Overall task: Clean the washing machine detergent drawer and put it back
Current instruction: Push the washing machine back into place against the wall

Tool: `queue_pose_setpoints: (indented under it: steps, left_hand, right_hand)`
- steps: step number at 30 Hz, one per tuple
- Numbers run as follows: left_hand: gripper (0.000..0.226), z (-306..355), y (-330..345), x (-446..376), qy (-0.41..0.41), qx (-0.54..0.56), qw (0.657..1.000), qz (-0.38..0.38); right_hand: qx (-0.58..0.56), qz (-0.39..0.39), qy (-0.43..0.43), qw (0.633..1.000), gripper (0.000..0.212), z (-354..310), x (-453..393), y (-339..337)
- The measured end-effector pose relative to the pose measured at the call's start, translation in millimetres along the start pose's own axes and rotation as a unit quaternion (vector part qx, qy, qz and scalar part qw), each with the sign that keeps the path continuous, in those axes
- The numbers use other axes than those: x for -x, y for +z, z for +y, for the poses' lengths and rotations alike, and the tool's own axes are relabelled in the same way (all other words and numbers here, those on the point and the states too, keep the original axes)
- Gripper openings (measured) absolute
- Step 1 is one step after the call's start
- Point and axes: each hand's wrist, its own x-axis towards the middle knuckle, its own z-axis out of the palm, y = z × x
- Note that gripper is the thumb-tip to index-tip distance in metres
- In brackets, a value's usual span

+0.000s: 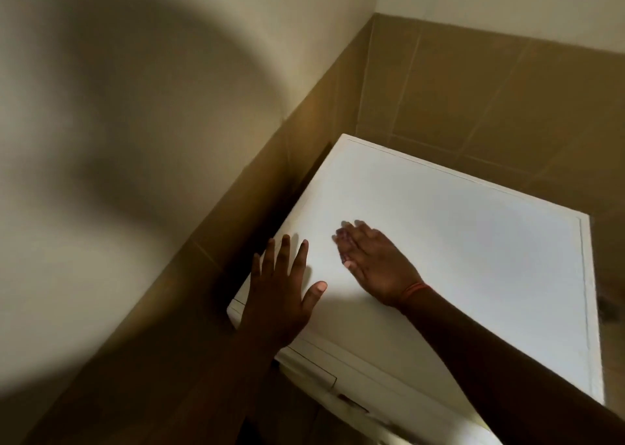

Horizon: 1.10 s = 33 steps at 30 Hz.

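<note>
A white washing machine [456, 241] stands in a room corner, seen from above. My left hand [280, 289] hovers over its near left corner, fingers spread, holding nothing. My right hand [375, 262] lies flat over the lid a little to the right, fingers together and extended, a red thread on the wrist. The detergent drawer front [311, 370] shows as a closed white panel at the top left of the machine's front, just below my left forearm. The rest of the front is hidden.
A cream wall with a brown tiled lower band [473, 99] closes in on the left and behind the machine. A narrow dark gap [297, 194] runs between the machine's left side and the wall. A large shadow lies on the left wall.
</note>
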Motion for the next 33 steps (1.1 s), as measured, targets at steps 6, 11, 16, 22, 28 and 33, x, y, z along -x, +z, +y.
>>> queue_pose_setpoints:
  steps: [6,11,16,22,28,33]
  left_hand:
    - [0.084,34,-2,-9,0.033,0.006,0.999,-0.012]
    - [0.083,71,9,-11,0.042,-0.029,0.998,-0.02]
    - [0.081,106,24,-6,0.032,-0.058,0.998,-0.024]
    - [0.085,137,33,13,-0.012,-0.061,0.998,-0.027]
    - [0.087,122,25,43,-0.043,-0.055,0.997,-0.035]
    - [0.091,87,19,62,-0.065,-0.044,0.996,-0.044]
  right_hand:
    - [0.002,0.014,0.138,0.99,0.055,44,55,-6]
    - [0.019,0.015,0.184,0.983,0.057,118,74,-17]
    - [0.046,-0.028,0.034,0.998,0.056,101,96,-9]
    - [-0.033,0.005,0.112,0.993,0.052,89,120,-9]
    - [-0.028,0.065,0.179,0.981,0.054,89,152,-6]
    - [0.023,0.001,-0.021,1.0,0.054,43,180,1]
